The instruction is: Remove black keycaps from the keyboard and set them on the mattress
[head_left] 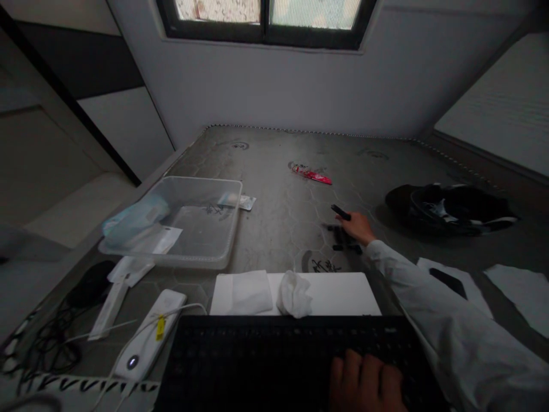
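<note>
My right hand reaches out over the grey covered surface. It is closed on a short black pen-like stick. Several small black pieces lie just under and beside it; their kind is unclear. Close to me, my left hand rests on a black keyboard, its fingers bent and pressed together. Whatever is under those fingers, if anything, is hidden in the dark. Beyond the keyboard, a folded white cloth and a crumpled white tissue sit on a white box.
To the left stands a clear plastic bin with bluish packs inside. In front of it lie a white power strip and tangled black cables. A red packet lies farther back. On the right are a black bag and white papers.
</note>
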A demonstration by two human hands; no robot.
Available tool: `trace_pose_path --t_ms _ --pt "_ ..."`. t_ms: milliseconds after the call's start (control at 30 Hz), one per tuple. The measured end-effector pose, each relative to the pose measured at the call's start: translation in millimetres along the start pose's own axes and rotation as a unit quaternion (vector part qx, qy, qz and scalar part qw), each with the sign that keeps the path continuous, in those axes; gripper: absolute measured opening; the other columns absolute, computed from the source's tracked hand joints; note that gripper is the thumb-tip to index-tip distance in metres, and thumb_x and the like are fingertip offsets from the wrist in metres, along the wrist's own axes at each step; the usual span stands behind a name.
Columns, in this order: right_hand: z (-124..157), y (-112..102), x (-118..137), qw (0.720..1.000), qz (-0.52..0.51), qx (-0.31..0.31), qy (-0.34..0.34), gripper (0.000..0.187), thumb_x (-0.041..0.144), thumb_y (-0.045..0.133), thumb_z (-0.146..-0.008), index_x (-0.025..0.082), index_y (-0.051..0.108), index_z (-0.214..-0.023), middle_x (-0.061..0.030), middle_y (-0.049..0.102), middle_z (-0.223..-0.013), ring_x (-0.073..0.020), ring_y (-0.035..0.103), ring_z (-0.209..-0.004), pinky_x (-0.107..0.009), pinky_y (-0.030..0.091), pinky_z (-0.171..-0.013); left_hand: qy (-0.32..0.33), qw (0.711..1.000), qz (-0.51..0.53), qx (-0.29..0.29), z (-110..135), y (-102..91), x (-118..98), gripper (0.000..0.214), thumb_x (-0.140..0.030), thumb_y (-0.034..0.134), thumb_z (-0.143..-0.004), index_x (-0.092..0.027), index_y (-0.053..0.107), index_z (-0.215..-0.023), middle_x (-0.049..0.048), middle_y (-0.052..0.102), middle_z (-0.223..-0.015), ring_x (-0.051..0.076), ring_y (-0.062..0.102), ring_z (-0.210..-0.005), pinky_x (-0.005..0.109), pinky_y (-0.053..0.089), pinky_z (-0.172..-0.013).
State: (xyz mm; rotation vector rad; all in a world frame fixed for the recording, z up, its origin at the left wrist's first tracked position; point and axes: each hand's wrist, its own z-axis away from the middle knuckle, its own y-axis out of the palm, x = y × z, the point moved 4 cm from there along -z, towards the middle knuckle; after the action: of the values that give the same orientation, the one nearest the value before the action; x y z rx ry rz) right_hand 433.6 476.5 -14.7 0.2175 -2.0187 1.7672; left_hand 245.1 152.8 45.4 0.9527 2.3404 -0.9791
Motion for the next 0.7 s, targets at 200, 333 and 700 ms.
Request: trace_pose_path --t_ms 200,333,700 --pt "46 -59 20 0.999 -0.006 -0.051 0.003 0.032 0.039 0.052 -0.083 0.022 0.074 -0.098 -0.0113 0.072 -0.091 -0.0284 0.065 -0.084 -0.032 0.039 -0.065 0.018 0.996 0.015 0.09 4 -4.1 4 0.014 -0.013 0.063 -0.072 -0.025 0.061 -0.079 -0.0019 0.066 -0.068 0.019 0.054 -0.062 0.035 0.031 -0.056" --pt "102 -106 26 0.986 -0.118 -0.117 0.008 0.053 0.061 0.042 -0.086 0.018 0.073 -0.085 -0.0109 0.069 -0.077 -0.026 0.063 -0.075 -0.031 0.037 -0.062 -0.03 0.986 0.035 0.16 3 -12.0 1 0.024 -0.013 0.062 -0.07 -0.026 0.062 -0.089 -0.001 0.067 -0.084 0.021 0.056 -0.08 0.038 0.037 -0.073" --pt "286 -131 -14 0.727 -0.636 -0.243 0.093 0.043 0.057 0.068 -0.076 0.02 0.05 -0.064 0.0057 0.043 -0.059 -0.0081 0.037 -0.052 -0.024 0.03 -0.051 0.005 0.972 -0.004 0.236 -9 -24.8 -10 0.019 -0.011 0.054 -0.079 -0.023 0.066 -0.09 0.0024 0.066 -0.09 0.021 0.056 -0.089 0.038 0.041 -0.081"
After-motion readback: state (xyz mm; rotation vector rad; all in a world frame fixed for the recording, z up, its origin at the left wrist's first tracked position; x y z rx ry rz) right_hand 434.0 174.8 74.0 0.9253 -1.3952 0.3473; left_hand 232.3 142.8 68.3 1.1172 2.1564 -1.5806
